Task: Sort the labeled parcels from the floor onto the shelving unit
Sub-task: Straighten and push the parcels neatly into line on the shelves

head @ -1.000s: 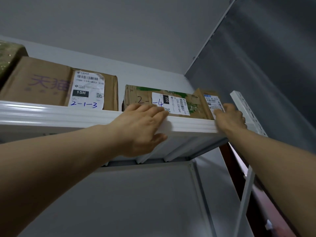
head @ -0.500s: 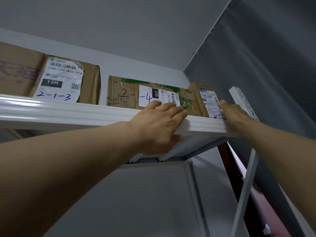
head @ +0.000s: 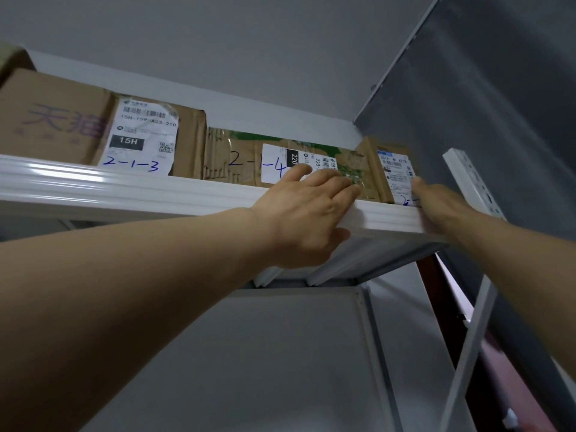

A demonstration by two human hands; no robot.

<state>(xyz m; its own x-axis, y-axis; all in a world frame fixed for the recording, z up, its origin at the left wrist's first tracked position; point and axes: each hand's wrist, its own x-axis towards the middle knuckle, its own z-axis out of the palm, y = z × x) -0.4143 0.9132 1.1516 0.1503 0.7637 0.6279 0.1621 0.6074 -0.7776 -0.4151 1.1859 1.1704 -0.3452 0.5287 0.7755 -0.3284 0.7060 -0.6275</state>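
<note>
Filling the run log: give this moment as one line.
stage: shelving | left hand: fingers on parcel 2-1-4 | right hand: touches small parcel | parcel 2-1-3: shelved

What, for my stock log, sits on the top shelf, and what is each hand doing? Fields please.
shelf: white, top tier
left to right: box 2-1-3, box 2-1-4, small box
small box label: handwritten number half hidden
left hand: straight fingers on box 2-1-4's front, thumb under shelf lip
right hand: touches small box's front; fingers blurred
</note>
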